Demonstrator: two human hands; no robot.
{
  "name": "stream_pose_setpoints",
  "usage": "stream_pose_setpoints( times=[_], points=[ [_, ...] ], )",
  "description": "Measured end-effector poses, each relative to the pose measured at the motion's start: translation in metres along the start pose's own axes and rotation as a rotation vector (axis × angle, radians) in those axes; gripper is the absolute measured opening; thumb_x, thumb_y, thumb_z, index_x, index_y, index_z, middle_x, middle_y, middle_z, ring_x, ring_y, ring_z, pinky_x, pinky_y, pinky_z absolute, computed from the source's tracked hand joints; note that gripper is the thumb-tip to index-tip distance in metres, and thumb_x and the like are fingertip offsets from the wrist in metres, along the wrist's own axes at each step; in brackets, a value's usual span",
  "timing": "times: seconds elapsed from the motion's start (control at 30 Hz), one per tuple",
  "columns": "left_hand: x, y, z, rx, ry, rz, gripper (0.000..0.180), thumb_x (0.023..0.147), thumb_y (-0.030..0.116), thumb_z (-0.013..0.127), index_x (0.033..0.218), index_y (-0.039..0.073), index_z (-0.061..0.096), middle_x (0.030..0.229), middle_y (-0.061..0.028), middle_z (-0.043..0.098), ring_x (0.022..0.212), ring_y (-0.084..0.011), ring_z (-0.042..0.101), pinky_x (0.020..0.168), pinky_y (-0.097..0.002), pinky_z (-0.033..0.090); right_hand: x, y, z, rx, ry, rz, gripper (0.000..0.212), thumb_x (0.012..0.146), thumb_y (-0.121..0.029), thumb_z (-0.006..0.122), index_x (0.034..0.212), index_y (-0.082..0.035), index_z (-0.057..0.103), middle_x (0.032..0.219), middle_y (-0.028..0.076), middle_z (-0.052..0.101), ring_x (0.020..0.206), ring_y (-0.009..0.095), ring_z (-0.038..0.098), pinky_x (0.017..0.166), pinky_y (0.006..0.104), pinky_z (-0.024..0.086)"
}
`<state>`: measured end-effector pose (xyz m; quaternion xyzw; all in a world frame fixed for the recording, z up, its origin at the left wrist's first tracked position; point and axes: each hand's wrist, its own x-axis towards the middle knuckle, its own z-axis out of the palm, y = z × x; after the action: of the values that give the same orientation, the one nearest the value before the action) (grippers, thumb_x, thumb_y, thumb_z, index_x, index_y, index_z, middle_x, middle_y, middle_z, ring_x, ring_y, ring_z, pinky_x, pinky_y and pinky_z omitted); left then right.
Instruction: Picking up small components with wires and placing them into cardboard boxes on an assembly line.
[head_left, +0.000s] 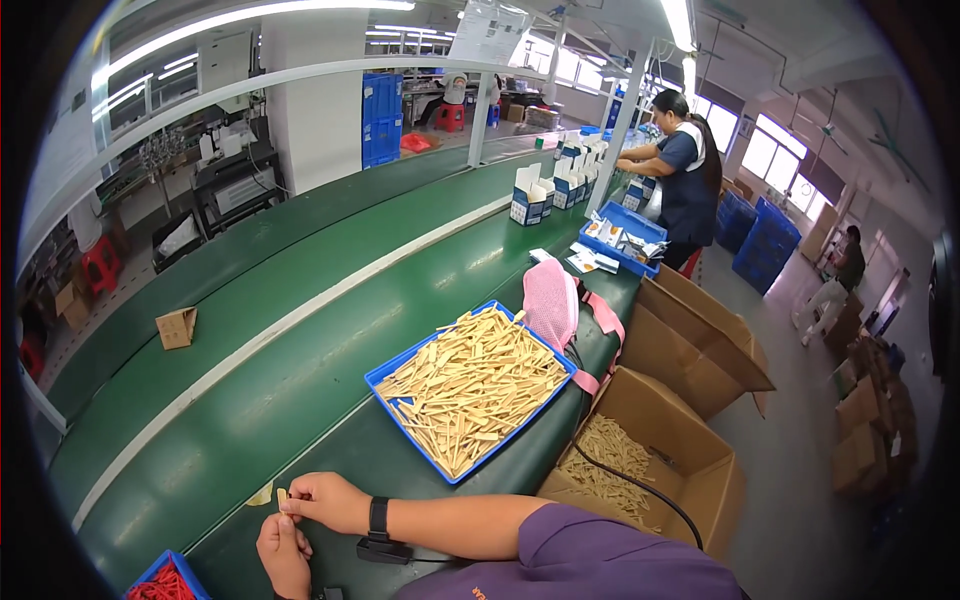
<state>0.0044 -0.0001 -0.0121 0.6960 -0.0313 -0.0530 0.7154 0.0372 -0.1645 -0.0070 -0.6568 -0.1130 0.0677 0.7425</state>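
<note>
My left hand and my right hand meet at the bench's near edge, fingers closed. Between their fingertips stands a small flat tan stick, the right thumb and forefinger pinching it while the left fingers close about its lower end. A pale yellow flat piece lies on the green bench just left of them. Beyond my right forearm sits a shallow blue tray heaped with tan sticks. Closer in, at the lower left, a blue bin holds red pieces.
A pink bag lies behind the tray. Cardboard boxes stand at the right, one with more sticks inside and a black cable across it. A green conveyor runs alongside, carrying white-and-blue boxes. A co-worker stands farther along.
</note>
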Motion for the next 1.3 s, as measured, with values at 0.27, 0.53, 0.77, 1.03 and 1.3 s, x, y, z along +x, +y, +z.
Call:
stream_pose_setpoints(
  times=[0.27,0.53,0.77,1.03,1.3],
  points=[
    [-0.012,0.017,0.0,0.052,-0.021,0.073,0.029,0.105,0.028,0.047,0.089,0.006,0.057,0.059,0.0018,0.048,0.047,-0.0056,0.044,0.043,-0.0196,0.034,-0.015,-0.088,-0.031,-0.619,-0.301,0.034,0.023,0.081,-0.024,0.074,0.079,-0.002,0.069,0.071,0.015,0.066,0.064,0.025,0.063,0.063,0.0355,0.051],
    [-0.014,0.026,0.006,-0.007,0.086,-0.036,0.025,0.104,0.025,0.045,0.103,0.005,0.06,0.063,0.0012,0.054,0.049,-0.0043,0.045,0.045,-0.0183,0.035,0.046,-0.158,-0.268,-1.212,0.758,-0.045,0.019,0.086,-0.025,0.068,0.092,-0.008,0.075,0.087,0.015,0.073,0.082,0.029,0.071,0.077,0.0389,0.056],
    [-0.01,0.011,0.008,0.1,-0.042,-0.097,0.023,0.104,0.021,0.045,0.108,0.003,0.06,0.067,-0.0005,0.058,0.05,-0.0042,0.046,0.046,-0.0176,0.035,-0.006,-0.172,-0.441,-1.15,1.55,0.355,0.031,0.084,-0.037,0.067,0.092,-0.008,0.077,0.093,0.016,0.073,0.092,0.034,0.07,0.084,0.0424,0.055],
    [-0.006,0.004,0.012,0.14,-0.067,-0.063,0.023,0.103,0.019,0.046,0.108,0.001,0.06,0.068,-0.0013,0.059,0.051,-0.0037,0.046,0.047,-0.0177,0.036,-0.028,-0.19,-0.473,-1.102,1.686,0.237,0.037,0.083,-0.042,0.07,0.094,-0.008,0.077,0.097,0.016,0.073,0.094,0.034,0.07,0.085,0.0419,0.055],
    [-0.007,0.006,0.012,0.121,-0.055,-0.095,0.025,0.104,0.02,0.046,0.11,0.001,0.061,0.067,-0.0011,0.058,0.05,-0.0038,0.046,0.047,-0.0175,0.036,-0.015,-0.198,-0.45,-1.003,1.696,0.226,0.035,0.083,-0.04,0.067,0.09,-0.008,0.076,0.099,0.016,0.073,0.093,0.034,0.07,0.086,0.0409,0.054]
  ],
)
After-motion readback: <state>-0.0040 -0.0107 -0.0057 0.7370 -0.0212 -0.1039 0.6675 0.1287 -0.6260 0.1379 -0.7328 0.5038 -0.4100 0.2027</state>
